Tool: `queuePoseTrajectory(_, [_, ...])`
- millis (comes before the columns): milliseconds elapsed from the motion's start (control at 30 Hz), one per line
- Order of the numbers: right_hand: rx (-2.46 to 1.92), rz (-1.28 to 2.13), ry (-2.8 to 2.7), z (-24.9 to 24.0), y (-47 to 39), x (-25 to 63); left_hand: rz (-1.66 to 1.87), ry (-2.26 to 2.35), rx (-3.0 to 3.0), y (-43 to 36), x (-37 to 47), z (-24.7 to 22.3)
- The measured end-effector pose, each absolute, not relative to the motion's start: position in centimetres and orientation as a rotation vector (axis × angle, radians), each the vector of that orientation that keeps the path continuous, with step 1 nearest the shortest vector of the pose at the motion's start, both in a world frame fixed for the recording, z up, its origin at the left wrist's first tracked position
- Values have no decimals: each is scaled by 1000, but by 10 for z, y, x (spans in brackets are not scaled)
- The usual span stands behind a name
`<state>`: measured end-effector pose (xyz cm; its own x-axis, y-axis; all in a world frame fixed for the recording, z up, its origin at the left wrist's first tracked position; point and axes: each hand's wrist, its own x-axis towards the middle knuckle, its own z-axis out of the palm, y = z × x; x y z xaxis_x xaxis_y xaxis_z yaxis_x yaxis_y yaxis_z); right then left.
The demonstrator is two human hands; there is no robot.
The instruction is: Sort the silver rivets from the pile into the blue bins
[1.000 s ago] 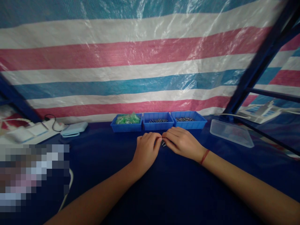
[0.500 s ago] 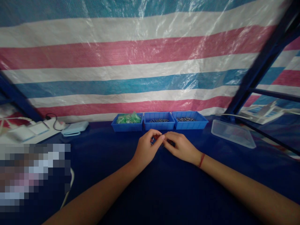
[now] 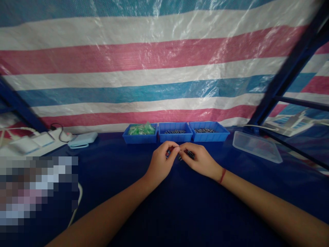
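1. The step in hand appears to be fine fingertip work: the left hand (image 3: 160, 162) and right hand (image 3: 203, 161) meet tip to tip, just above the tabletop (image 3: 195, 212).
2. Each hand is curled, thumb drawn toward the forefinger in a pinching pose; whatever sits between the tips is too small to make out.
3. Small dark pieces (image 3: 190, 154), with a metallic look, show inside the curve of the right hand; whether they are gripped or lie beneath it is unclear. Glinting bits (image 3: 168, 152) show through the left hand's curl.
4. The next move would seem to call for steady, light fingertips, with the loose pieces kept from slipping out under the palms.
5. Just beyond the hands stand three oblong blue plastic trays (image 3: 175, 138), ribbed and side by side. The one ahead of the left hand holds crinkly green packets (image 3: 141, 129); the other two hold thin, shiny metal pieces (image 3: 204, 130).
6. Out to the right of the right hand lies a flat, translucent plastic lid (image 3: 257, 146) with rounded corners.
7. Behind the trays hangs a glossy, creased, woven-looking striped sheet (image 3: 154, 56).
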<state>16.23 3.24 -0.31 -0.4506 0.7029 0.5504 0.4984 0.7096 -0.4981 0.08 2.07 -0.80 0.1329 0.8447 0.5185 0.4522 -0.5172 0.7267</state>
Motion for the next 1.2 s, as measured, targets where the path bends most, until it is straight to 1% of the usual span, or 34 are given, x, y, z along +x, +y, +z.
queuePoseTrajectory(333, [-894, 259, -1870, -1, 31, 162, 1337, 1268, 2017, 26, 1, -13])
queuePoseTrajectory(567, [-892, 450, -1899, 4, 29, 159, 1331, 1290, 2145, 25, 1, -13])
queuePoseTrajectory(633, [-914, 409, -1836, 6, 35, 163, 1399, 1314, 2187, 23, 2, -11])
queuePoseTrajectory(700, [-979, 281, -1665, 9, 46, 175, 1437, 1329, 2222, 21, 2, -9])
queuePoseTrajectory(800, [-1154, 54, -1422, 7, 69, 203, 1311, 1332, 2337, 18, 4, -8])
queuePoseTrajectory(867, [-1282, -77, -1481, 3, 84, 222, 1172, 1324, 2458, 15, 5, -8])
queuePoseTrajectory(967, [-1355, -257, -1598, -5, 95, 236, 958, 1352, 2617, 12, 6, -10])
queuePoseTrajectory(1067, [-1323, -304, -1628, -7, 91, 228, 791, 1448, 2657, 11, 6, -12])
queuePoseTrajectory(1200, [-1208, -256, -1794, 0, 71, 204, 727, 1539, 2637, 13, 6, -12])
